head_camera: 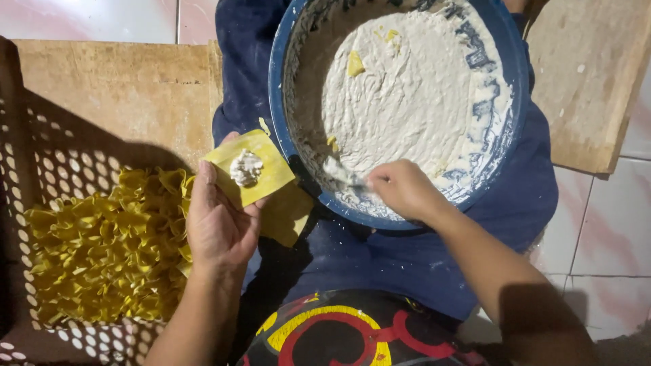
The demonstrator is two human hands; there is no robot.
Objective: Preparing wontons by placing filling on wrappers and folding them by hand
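My left hand (218, 220) holds a square yellow dumpling wrapper (261, 173) flat on its fingers, with a dab of white filling (245, 167) in its middle. More yellow wrappers (288, 213) lie under it on my lap. My right hand (403, 188) grips a small utensil (342, 176) whose tip rests in the white paste filling (400, 95) inside a large blue bowl (515, 81) on my lap. The utensil's handle is hidden in my fist.
A white perforated basket (41, 169) at the left holds a heap of folded yellow dumplings (108, 247). Wooden boards lie behind it (129, 88) and at the upper right (590, 74). Pale floor tiles (603, 237) show at the right. My legs wear dark blue cloth (420, 264).
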